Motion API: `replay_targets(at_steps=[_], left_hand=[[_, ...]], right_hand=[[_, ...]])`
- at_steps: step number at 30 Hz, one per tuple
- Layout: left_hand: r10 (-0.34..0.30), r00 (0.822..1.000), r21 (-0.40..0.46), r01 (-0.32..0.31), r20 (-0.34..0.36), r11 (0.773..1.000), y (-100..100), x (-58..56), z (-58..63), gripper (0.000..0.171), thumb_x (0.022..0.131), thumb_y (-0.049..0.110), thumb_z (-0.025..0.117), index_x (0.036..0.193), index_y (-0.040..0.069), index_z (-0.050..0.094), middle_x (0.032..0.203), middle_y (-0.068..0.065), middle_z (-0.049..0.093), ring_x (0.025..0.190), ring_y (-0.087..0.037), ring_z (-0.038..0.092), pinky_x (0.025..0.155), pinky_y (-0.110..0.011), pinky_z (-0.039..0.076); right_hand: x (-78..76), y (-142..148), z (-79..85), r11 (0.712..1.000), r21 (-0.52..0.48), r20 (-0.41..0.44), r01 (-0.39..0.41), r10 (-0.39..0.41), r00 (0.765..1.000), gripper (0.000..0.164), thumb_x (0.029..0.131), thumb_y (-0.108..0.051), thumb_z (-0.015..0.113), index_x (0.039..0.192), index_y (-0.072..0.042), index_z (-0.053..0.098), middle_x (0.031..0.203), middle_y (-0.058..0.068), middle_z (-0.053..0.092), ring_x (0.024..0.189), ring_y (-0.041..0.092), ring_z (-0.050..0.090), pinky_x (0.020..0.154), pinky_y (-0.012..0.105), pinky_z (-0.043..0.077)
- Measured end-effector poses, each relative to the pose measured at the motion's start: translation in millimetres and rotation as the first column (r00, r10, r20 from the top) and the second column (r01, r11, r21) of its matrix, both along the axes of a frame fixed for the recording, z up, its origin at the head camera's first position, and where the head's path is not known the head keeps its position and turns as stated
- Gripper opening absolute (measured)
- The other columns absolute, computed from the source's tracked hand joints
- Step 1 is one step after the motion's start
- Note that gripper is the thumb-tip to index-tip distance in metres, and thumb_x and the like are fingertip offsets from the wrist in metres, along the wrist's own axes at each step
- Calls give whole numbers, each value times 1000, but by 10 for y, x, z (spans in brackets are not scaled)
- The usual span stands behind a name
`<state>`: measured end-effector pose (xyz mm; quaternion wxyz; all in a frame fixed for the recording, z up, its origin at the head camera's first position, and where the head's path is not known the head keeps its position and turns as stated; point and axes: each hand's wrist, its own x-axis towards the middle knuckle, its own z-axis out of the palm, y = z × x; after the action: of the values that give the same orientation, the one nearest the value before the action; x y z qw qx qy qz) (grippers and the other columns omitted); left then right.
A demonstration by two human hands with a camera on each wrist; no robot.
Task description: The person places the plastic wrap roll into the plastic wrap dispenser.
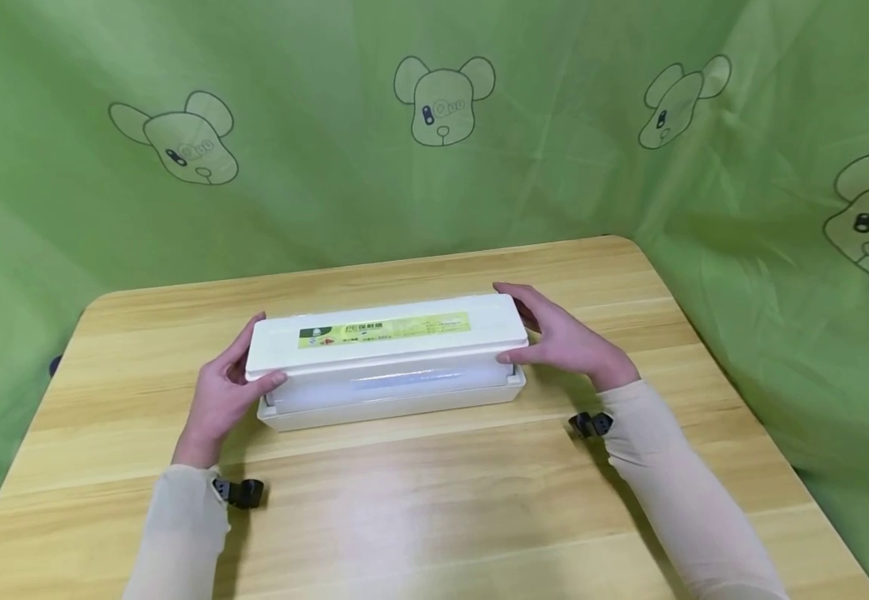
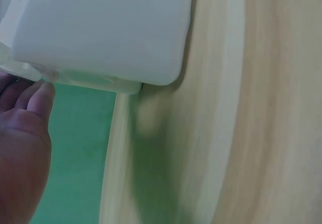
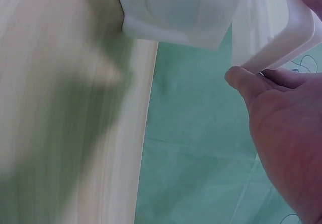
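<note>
A long white cling film box stands on the table, with a yellow-green label [image 1: 385,331] on its lid [image 1: 419,348]. The lid sits raised over the base [image 1: 397,407], and a roll of clear film [image 1: 419,379] shows between them. My left hand [image 1: 220,396] grips the lid's left end, thumb along the front edge. At the other end my right hand [image 1: 569,337] holds it the same way. A gap between lid [image 3: 274,45] and base [image 3: 186,10] is plain in the right wrist view. The left wrist view shows the base's end wall [image 2: 105,32] close up.
The box rests toward the back of a light wood table [image 1: 419,508] with rounded far corners. A green curtain [image 1: 314,192] printed with bear heads hangs behind and at both sides. Each forearm wears a small black camera [image 1: 247,493] near the wrist.
</note>
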<state>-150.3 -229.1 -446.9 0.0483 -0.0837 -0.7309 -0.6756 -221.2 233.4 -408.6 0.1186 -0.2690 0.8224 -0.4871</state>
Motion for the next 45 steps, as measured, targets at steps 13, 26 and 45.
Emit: replay_targets(at_steps=[13, 26, 45], left_hand=[[2, 999, 10, -1, -33, 1000, 12, 101, -62, 83, 79, -15, 73, 150, 4, 35, 154, -23, 29, 124, -13, 50, 93, -21, 48], [10, 1000, -39, -11, -26, 999, 15, 177, -76, 86, 77, -12, 76, 150, 7, 37, 155, -16, 31, 131, -17, 45, 100, -19, 42], [1, 1000, -42, -2, -31, 999, 23, 244, -129, 86, 76, -14, 76, 150, 3, 35, 158, -12, 27, 140, -23, 34, 106, -18, 34]], right_hand=[[84, 4, 7, 1000, 2, 9, -10, 10, 1000, 95, 78, -10, 85, 152, -4, 25, 152, 14, 31, 140, 29, 30, 115, 47, 24], [153, 16, -23, 1000, 15, 27, -23, 23, 999, 95, 78, -13, 85, 150, -3, 25, 151, 15, 32, 139, 29, 31, 114, 47, 26], [190, 34, -134, 997, 73, 1, -13, 13, 1000, 96, 75, -23, 88, 148, -6, 28, 150, 14, 35, 139, 29, 30, 114, 53, 23]])
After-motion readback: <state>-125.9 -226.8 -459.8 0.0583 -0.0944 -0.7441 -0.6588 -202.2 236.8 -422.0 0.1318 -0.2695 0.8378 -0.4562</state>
